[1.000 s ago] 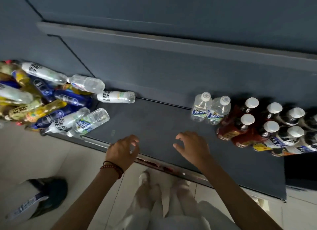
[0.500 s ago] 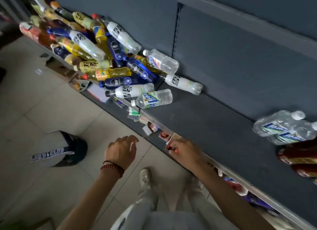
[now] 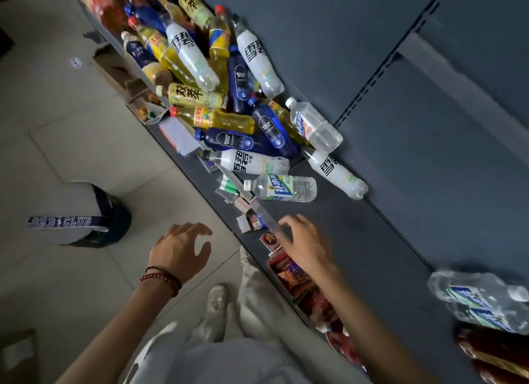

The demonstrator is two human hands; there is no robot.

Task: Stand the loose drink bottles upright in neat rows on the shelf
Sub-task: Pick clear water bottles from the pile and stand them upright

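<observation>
Left hand (image 3: 181, 247) and right hand (image 3: 306, 240) are hovering spread, empty, seemingly fetching; toppled water bottle (image 3: 282, 187) at eleven o'clock needing grasping.

right hand (image 3: 307, 243): back at shelf (image 3: 360, 240) edge | left hand (image 3: 179, 250): fingers (image 3: 197, 228) spread

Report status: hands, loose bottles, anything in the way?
Left hand open, empty, over floor. Right hand open, empty, at shelf front edge. Loose bottles lying in heap; nearest clear bottle on its side. Nothing between it and right hand.
</observation>
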